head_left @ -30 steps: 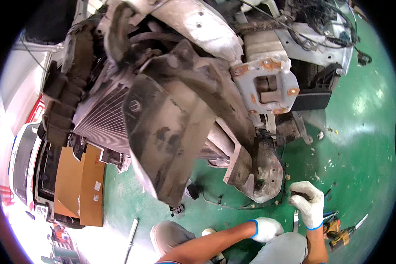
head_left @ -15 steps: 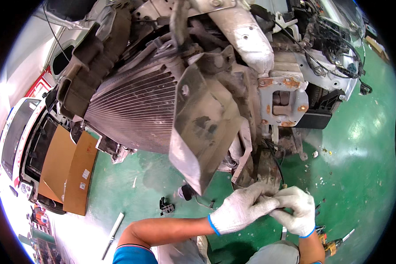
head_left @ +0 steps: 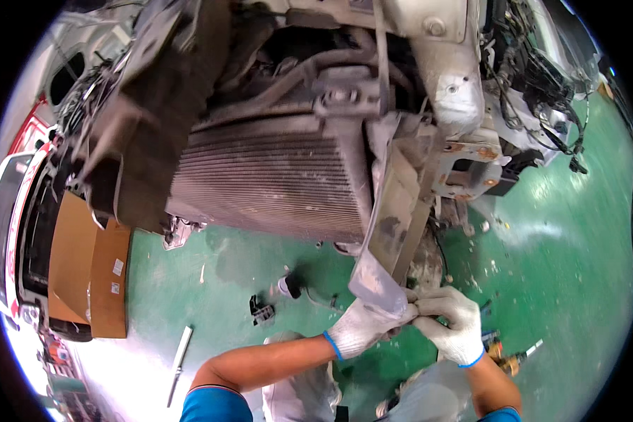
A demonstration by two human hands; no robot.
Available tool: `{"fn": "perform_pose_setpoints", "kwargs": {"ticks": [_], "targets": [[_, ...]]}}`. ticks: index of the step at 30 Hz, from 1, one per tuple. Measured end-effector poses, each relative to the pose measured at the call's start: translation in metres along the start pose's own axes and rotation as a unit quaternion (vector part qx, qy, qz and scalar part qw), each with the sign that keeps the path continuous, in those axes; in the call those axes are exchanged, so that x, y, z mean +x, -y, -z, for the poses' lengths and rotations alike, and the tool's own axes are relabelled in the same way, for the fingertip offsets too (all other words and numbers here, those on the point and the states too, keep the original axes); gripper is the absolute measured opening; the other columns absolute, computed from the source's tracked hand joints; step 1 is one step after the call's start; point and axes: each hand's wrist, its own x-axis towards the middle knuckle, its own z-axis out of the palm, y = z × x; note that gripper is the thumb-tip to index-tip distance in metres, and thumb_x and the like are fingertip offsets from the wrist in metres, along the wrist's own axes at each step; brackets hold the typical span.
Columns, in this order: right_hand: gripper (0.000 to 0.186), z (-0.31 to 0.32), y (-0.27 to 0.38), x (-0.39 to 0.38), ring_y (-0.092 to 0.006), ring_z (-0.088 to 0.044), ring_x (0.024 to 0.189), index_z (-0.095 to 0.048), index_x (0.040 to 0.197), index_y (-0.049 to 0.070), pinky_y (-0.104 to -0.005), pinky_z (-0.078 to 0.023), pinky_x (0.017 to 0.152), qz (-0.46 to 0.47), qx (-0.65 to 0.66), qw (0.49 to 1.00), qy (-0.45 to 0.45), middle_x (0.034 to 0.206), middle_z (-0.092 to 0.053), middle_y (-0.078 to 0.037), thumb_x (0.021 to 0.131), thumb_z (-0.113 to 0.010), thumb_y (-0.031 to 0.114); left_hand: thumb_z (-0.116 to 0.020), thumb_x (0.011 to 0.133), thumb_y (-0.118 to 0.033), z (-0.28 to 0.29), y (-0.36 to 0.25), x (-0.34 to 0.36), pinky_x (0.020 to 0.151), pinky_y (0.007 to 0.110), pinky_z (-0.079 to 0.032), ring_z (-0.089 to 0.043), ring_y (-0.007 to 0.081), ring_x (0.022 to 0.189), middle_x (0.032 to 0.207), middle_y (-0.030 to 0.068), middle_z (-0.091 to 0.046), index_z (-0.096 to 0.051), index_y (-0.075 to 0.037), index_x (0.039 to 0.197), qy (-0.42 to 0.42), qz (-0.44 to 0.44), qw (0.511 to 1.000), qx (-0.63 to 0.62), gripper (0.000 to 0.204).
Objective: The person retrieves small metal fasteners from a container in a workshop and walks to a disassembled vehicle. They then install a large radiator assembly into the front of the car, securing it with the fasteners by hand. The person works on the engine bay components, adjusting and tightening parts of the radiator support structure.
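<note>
Both my hands wear white gloves with blue cuffs. My left hand [head_left: 364,325] grips the lower tip of a grey, dusty plastic shroud panel [head_left: 390,225] that hangs down beside the finned radiator [head_left: 274,176] of a stripped car front. My right hand [head_left: 451,322] meets it from the right, fingers pinched at the same lower edge of the panel, touching the left hand. What sits between the fingertips is hidden.
A rusty bracket [head_left: 471,165] and loose wiring [head_left: 541,105] hang at the right. Brown cardboard [head_left: 88,271] lies at the left by a white car [head_left: 7,225]. Small black parts [head_left: 261,309], a metal rod [head_left: 179,355] and a yellow tool [head_left: 503,355] lie on the green floor [head_left: 563,267].
My view has swung closer to the radiator. My right hand rose from the floor tools a second ago to the panel's lower edge, and both hands now hold it together.
</note>
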Motion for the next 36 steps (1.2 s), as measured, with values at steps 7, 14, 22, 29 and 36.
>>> {"fn": "perform_pose_setpoints", "kwargs": {"ticks": [7, 14, 22, 29, 36], "targets": [[0.021, 0.006, 0.093, -0.03, -0.0213, -0.069, 0.084, -0.074, 0.098, 0.001, -0.0307, -0.056, 0.073, -0.284, 0.12, 0.951, 0.021, 0.097, -0.071, -0.013, 0.078, -0.079, 0.004, -0.073, 0.095, -0.024, -0.036, -0.026, -0.089, 0.064, 0.022, -0.043, -0.054, 0.0082, 0.076, 0.096, 0.0004, -0.063, -0.061, -0.003, 0.123, -0.015, 0.153, 0.945, -0.287, 0.037], [0.02, 0.01, 0.189, -0.021, -0.0247, -0.07, 0.092, -0.073, 0.102, 0.002, -0.0331, -0.056, 0.078, -0.343, 0.162, 0.924, 0.051, 0.102, -0.071, -0.013, 0.082, -0.073, 0.003, -0.07, 0.094, -0.014, -0.056, -0.073, -0.181, 0.084, 0.025, -0.05, -0.062, 0.0129, 0.097, 0.111, 0.0045, -0.067, -0.065, -0.001, 0.123, -0.107, 0.193, 0.922, -0.317, 0.032], [0.032, 0.05, 0.274, 0.043, -0.0243, -0.069, 0.082, -0.071, 0.11, 0.004, -0.0351, -0.055, 0.075, -0.332, 0.117, 0.933, 0.074, 0.099, -0.07, -0.013, 0.08, -0.076, 0.011, -0.068, 0.094, -0.01, -0.087, -0.19, -0.22, 0.07, 0.024, -0.046, -0.057, 0.0103, 0.081, 0.101, 0.0068, -0.066, -0.064, 0.0, 0.117, -0.13, 0.132, 0.921, -0.341, 0.026], [0.028, 0.066, 0.299, 0.071, -0.0216, -0.069, 0.078, -0.072, 0.105, 0.004, -0.0317, -0.056, 0.07, -0.212, 0.123, 0.965, 0.089, 0.098, -0.071, -0.012, 0.077, -0.076, 0.003, -0.069, 0.092, -0.004, -0.107, -0.226, -0.246, 0.061, 0.023, -0.044, -0.055, 0.0092, 0.072, 0.098, 0.0071, -0.067, -0.064, 0.001, 0.12, -0.147, 0.042, 0.929, -0.337, 0.029], [0.028, 0.042, 0.318, 0.105, -0.0174, -0.068, 0.08, -0.072, 0.102, 0.002, -0.0288, -0.054, 0.069, -0.234, 0.176, 0.944, 0.151, 0.096, -0.071, -0.011, 0.075, -0.08, 0.002, -0.064, 0.091, -0.002, -0.086, -0.253, -0.269, 0.068, 0.026, -0.051, -0.062, 0.01, 0.077, 0.093, 0.0029, -0.067, -0.068, 0.0, 0.11, -0.258, -0.047, 0.964, -0.035, 0.019]]}}
